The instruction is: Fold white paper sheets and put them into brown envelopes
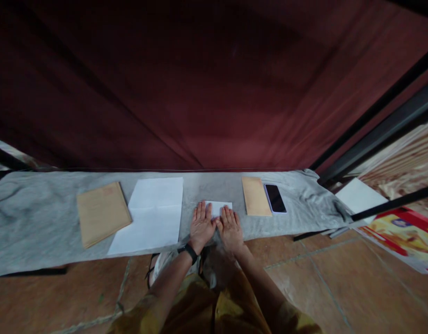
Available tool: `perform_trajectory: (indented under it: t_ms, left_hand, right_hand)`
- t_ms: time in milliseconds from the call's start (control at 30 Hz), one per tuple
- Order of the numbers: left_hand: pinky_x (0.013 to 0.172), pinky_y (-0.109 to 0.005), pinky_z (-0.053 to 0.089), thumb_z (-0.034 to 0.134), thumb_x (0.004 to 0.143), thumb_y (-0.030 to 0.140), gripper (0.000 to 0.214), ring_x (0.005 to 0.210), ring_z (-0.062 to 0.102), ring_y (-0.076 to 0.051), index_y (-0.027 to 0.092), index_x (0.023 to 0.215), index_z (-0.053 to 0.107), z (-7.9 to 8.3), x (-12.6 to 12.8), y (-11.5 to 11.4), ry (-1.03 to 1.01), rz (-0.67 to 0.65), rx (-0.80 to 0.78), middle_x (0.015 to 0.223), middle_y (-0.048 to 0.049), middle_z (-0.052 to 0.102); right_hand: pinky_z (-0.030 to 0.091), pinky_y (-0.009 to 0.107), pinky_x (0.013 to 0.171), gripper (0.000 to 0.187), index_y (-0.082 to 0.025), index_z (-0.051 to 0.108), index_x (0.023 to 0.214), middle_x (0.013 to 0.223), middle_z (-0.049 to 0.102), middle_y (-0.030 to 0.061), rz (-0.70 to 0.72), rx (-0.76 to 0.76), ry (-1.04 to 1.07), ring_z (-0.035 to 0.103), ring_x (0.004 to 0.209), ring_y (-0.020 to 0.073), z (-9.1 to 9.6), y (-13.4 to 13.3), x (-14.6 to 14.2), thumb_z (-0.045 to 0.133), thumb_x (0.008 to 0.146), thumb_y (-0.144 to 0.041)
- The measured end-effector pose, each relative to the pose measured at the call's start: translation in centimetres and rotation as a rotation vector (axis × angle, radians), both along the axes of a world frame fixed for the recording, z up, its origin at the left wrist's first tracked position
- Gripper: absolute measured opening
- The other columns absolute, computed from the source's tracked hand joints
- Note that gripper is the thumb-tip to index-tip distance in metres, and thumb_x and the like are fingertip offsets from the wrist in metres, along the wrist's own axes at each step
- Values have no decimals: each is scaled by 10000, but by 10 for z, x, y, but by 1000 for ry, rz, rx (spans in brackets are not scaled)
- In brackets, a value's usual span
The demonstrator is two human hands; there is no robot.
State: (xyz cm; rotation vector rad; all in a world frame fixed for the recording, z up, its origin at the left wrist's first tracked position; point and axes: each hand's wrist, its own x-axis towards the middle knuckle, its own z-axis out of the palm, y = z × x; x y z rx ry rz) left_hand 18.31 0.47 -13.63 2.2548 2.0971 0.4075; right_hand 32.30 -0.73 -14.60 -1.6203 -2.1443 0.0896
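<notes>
A small folded sheet of white paper lies on the grey cloth in front of me. My left hand rests flat on its left side, fingers stretched out. Flat on its right side lies my right hand, also with fingers extended. The two thumbs meet near the paper's lower edge. Both palms hide part of the paper. To the left is a large white sheet with a crease across it. A brown envelope sits just right of my right hand.
A stack of brown envelopes overlaps the large sheet's left side. A phone lies beyond the single envelope. Grey cloth covers the narrow table. Behind it hangs a dark red curtain. A red and yellow box stands at the right.
</notes>
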Motion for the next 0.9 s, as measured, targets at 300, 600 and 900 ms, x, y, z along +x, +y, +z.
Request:
perform_trajectory:
  t_ms: [300,600,900]
  left_hand:
    - [1233,-500,255,348,1003,356,617,1508,333,-303,45,1535,377,-8,-11,-31,-35,176,125,1566,-204,443]
    - [1064,-440,441,402,971,244,460,1270,551,-310,83,1368,569,20,-9,-29,-83,191,38,1368,-186,611]
    - [917,-389,495,520,916,263,355,1068,639,-296,91,1213,613,23,-14,-10,-83,275,-20,1101,-176,689]
  right_hand:
    - [292,543,1183,542,-84,402,1541,1580,404,216,-50,33,-28,368,1482,307,-7,-1,1,328,1060,-322]
    - [307,573,1165,540,-69,385,1541,1568,411,246,-17,103,-32,372,1477,319,-11,-2,2,320,1067,-320]
    - [309,561,1169,530,-74,388,1539,1566,416,240,-45,110,-42,402,1463,321,-9,-3,0,365,1068,-315]
